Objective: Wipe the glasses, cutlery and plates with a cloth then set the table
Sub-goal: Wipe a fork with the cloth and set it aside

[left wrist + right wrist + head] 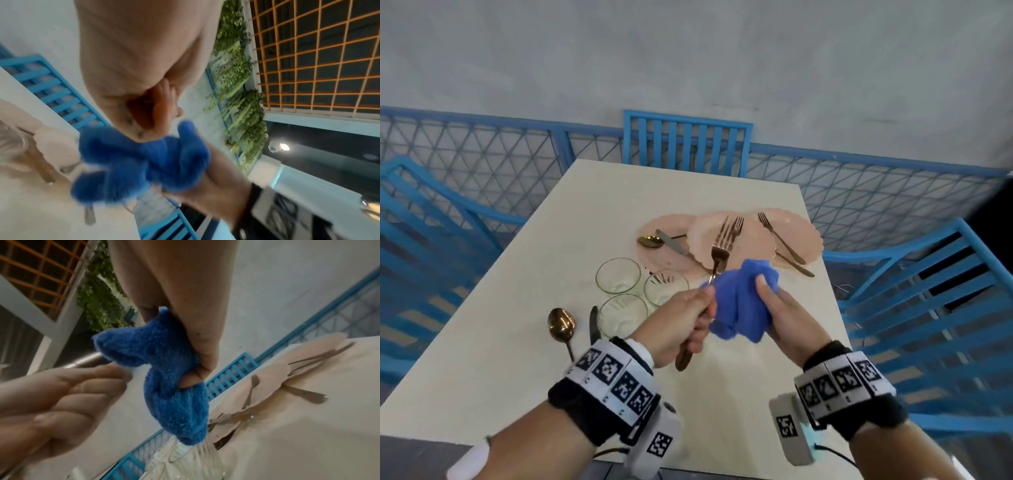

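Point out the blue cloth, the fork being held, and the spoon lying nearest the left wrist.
blue cloth point(743, 301): head view, middle of the bunched fabric.
fork point(720, 248): head view, base of the tines above the cloth.
spoon point(561, 323): head view, centre of the bowl.

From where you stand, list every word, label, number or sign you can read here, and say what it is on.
No readable words, brands or numbers.
Left wristband: square black-and-white coded markers, patterns only; tiny characters beneath them are too small to read.
Right wristband: the same kind of markers, nothing legible.
Grey box at the right wrist: one coded marker, no text.
Pink plates, glasses, held fork, blue cloth: no print visible.
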A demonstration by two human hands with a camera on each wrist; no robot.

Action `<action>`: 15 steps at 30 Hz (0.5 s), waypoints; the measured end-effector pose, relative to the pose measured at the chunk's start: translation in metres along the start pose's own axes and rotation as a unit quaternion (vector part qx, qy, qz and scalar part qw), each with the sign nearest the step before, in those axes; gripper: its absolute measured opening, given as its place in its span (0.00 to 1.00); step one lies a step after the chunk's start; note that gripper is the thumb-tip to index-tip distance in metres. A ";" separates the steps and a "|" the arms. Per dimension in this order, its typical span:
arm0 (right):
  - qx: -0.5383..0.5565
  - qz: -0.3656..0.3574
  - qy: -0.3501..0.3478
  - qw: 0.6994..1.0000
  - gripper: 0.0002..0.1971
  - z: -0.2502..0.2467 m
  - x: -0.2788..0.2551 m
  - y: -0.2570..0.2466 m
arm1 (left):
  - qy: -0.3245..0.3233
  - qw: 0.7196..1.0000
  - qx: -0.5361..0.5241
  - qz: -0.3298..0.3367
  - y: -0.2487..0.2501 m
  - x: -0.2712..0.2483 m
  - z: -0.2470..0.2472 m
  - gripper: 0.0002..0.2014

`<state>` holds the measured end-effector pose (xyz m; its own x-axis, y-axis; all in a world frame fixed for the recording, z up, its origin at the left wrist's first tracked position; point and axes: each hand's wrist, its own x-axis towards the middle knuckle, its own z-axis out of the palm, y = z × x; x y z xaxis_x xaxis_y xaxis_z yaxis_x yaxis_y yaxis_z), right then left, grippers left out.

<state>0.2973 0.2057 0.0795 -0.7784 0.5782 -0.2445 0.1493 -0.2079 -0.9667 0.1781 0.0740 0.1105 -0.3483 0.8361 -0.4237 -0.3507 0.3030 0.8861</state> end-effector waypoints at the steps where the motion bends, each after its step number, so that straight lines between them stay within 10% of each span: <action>1: -0.014 -0.012 -0.001 1.000 0.20 0.010 0.002 -0.003 | -0.012 1.000 0.018 -0.015 -0.005 -0.001 0.007 0.21; 15: -0.104 -0.089 0.196 0.971 0.10 0.036 0.020 -0.004 | -0.019 0.996 0.050 -0.077 -0.025 -0.030 0.002 0.20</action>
<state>0.2589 0.1901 0.0815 -0.5176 0.8546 -0.0418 0.1846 0.0639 -0.9807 0.1991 0.0426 0.1013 -0.2638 0.7925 -0.5498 -0.3089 0.4706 0.8265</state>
